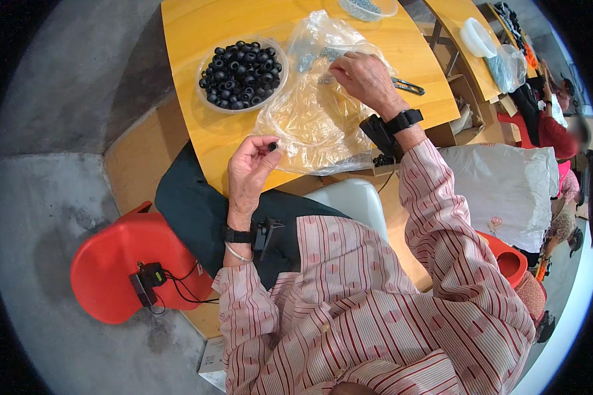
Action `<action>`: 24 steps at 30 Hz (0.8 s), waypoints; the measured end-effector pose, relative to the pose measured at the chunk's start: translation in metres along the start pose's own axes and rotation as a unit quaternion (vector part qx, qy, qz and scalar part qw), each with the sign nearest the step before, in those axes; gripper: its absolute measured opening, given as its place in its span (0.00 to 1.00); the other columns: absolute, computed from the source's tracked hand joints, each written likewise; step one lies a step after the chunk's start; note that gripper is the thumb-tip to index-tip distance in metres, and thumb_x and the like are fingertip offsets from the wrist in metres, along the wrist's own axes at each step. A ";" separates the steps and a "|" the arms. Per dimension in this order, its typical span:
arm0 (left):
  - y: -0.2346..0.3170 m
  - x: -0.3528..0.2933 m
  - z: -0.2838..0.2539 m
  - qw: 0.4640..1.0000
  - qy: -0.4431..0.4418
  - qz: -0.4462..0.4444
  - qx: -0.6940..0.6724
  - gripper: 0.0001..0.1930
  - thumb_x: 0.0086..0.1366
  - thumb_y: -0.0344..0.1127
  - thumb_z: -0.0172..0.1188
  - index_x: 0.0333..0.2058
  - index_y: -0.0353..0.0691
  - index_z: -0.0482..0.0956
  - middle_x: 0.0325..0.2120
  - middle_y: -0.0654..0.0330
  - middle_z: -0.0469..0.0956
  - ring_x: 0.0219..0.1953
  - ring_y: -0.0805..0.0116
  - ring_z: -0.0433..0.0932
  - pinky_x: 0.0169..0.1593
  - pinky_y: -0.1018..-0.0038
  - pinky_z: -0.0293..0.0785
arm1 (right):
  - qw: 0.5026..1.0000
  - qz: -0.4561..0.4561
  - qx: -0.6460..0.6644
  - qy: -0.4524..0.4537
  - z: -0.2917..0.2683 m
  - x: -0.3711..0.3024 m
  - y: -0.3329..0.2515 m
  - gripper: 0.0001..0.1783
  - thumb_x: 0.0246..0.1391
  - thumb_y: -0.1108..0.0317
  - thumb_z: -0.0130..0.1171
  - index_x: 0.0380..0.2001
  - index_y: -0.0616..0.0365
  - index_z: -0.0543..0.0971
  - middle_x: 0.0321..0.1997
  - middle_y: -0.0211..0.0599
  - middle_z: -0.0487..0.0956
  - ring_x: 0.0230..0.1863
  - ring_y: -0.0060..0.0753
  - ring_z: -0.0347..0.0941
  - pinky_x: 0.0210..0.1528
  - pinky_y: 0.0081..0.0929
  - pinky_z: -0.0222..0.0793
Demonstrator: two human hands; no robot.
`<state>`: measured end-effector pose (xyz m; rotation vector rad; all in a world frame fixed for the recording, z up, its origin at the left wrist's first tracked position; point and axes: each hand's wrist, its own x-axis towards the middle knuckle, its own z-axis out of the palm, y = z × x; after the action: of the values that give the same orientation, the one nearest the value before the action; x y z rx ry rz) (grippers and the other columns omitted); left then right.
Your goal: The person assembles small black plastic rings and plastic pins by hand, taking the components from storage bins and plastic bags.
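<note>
My left hand (247, 172) pinches a small black bead (273, 147) between thumb and fingertips, just past the near edge of the yellow table (211, 148). More black beads (244, 74), round with holes, fill a clear plastic tub (204, 99) beyond that hand. A crumpled clear plastic bag (310, 128) is spread across the table between my hands. Over its far part, my right hand (364, 78) has its fingers drawn together and pointing down at small grey-blue pieces (329, 54). Whatever those fingers grip is hidden.
Beside my right hand lies a dark-handled tool (408, 86). Another tub (369, 9) of grey-blue pieces sits at the far edge. A red chair (112, 270) with a cabled device stands left; a white sack (501, 191) is at right. Other people (560, 135) sit farther right.
</note>
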<state>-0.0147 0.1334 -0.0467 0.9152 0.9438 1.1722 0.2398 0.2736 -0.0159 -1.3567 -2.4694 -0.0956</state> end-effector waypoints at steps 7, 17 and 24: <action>-0.006 -0.005 -0.014 1.000 0.018 0.004 -0.015 0.11 0.59 0.25 0.60 0.42 0.33 0.74 0.33 0.66 0.72 0.34 0.82 0.70 0.42 0.86 0.67 | 0.990 0.035 0.126 0.052 -0.010 -0.006 -0.033 0.07 0.51 0.66 0.58 0.28 0.58 0.80 0.25 0.37 0.78 0.28 0.40 0.75 0.32 0.33 0.70; -0.021 -0.018 -0.056 0.999 0.000 0.034 0.010 0.12 0.57 0.22 0.60 0.41 0.33 0.74 0.31 0.67 0.72 0.33 0.82 0.69 0.39 0.86 0.67 | 0.981 -0.057 0.178 0.055 0.008 -0.018 -0.126 0.03 0.48 0.69 0.62 0.28 0.54 0.79 0.23 0.31 0.76 0.26 0.32 0.73 0.38 0.27 0.65; -0.028 -0.021 -0.068 0.999 0.011 0.034 -0.010 0.12 0.57 0.19 0.60 0.40 0.32 0.75 0.31 0.66 0.74 0.31 0.82 0.70 0.38 0.86 0.70 | 0.975 -0.171 0.114 0.088 0.021 -0.020 -0.159 0.07 0.43 0.69 0.64 0.28 0.53 0.77 0.27 0.28 0.75 0.33 0.32 0.73 0.43 0.29 0.64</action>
<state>-0.0725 0.1147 -0.0936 0.9258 0.9230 1.2506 0.1123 0.1744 -0.0269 -0.7878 -2.4485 -0.0088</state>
